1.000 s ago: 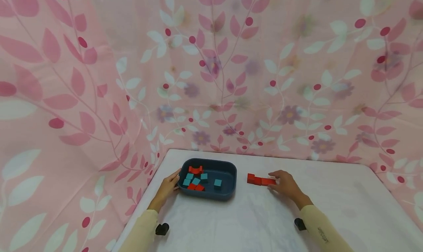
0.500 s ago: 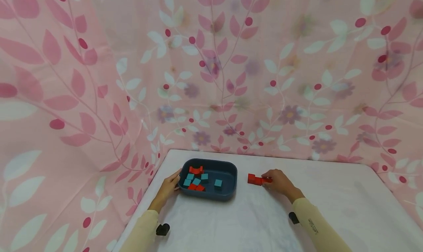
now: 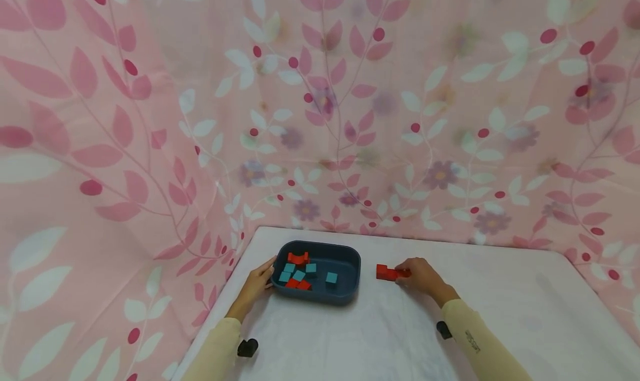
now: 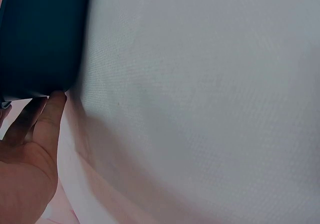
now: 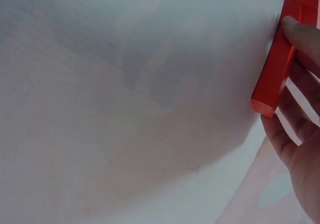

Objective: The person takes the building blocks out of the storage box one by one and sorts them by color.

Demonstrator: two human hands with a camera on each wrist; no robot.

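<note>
My left hand (image 3: 256, 284) is at the left end of a dark blue plastic tray (image 3: 352, 281), its fairly straight fingers touching the outer wall; in the left wrist view the fingertips (image 4: 58, 94) meet the tray's lower corner. Inside the tray lie several light blue cubes (image 3: 331, 278) and some red blocks (image 3: 298, 257), one with a curved notch. Right of the tray, my right hand (image 3: 422, 275) pinches a long red block (image 5: 275, 76), thumb on one side and fingers on the other. Against its far end stands another red block (image 3: 382, 271), part of a short row.
A white cloth covers the table (image 3: 370, 336). Pink leaf-patterned curtains (image 3: 320, 120) hang behind and at the left. A black wrist camera (image 3: 247, 347) sits under the left sleeve, and another black camera (image 3: 443, 330) under the right.
My right hand has moved left along the long red block, from its right end to nearer the row's middle, and pinches it. My left hand stays at the tray.
</note>
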